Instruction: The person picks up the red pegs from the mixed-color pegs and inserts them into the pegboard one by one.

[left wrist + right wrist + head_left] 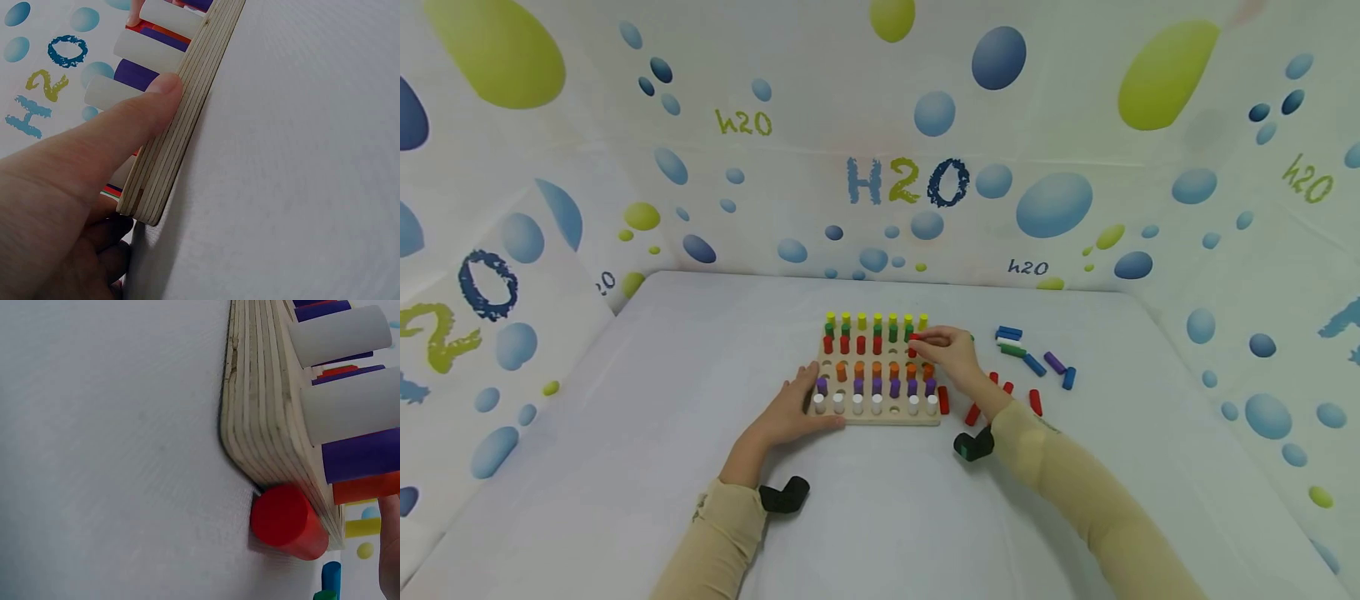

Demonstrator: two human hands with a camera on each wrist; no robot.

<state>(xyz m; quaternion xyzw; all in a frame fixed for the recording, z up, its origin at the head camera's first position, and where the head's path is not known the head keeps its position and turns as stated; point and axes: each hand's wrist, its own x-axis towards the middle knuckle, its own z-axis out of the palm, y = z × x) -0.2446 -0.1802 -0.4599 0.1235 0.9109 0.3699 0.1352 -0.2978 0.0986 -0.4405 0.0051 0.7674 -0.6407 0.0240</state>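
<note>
Head view: the right hand (pixel 957 354) pinches one red peg (pixel 912 351) between thumb and fingers over the board (pixel 891 422); I cannot tell whether its end sits in a hole. The left hand (pixel 786 412) clamps the board's near left corner. Left of the pinch come one bare hole (pixel 893 351), then four red pegs (pixel 861 345). Beyond it stand seven yellow pegs (pixel 862 322) and at least five green pegs (pixel 892 333). Nearer than the pinch are six orange pegs (pixel 876 372), six purple pegs (pixel 877 387) and six white pegs (pixel 877 404). Right of it lie one loose purple (pixel 1055 362), one loose white (pixel 1009 342), several loose blues (pixel 1069 378) and, nearer, at least five loose reds (pixel 1036 402).
</note>
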